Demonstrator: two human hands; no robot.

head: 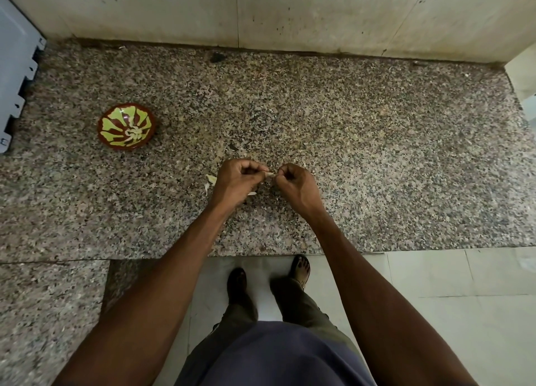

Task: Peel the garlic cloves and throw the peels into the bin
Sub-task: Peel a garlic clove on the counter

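Note:
Over the speckled granite counter (348, 153), my left hand (236, 179) and my right hand (295, 185) meet with fingers curled. Between their fingertips they pinch a small pale garlic clove (270, 174), of which only a sliver shows. Loose garlic peels (211, 180) lie on the counter just left of my left hand, and another pale scrap (251, 193) pokes out beneath it. A red and green patterned bowl (126, 126) stands at the left and holds several peeled cloves. No bin is in view.
A grey metal appliance edge (14, 75) juts in at the far left. A tiled wall (261, 11) closes the back of the counter. The counter's front edge runs above my feet, with a lower granite step (49, 298) at the left.

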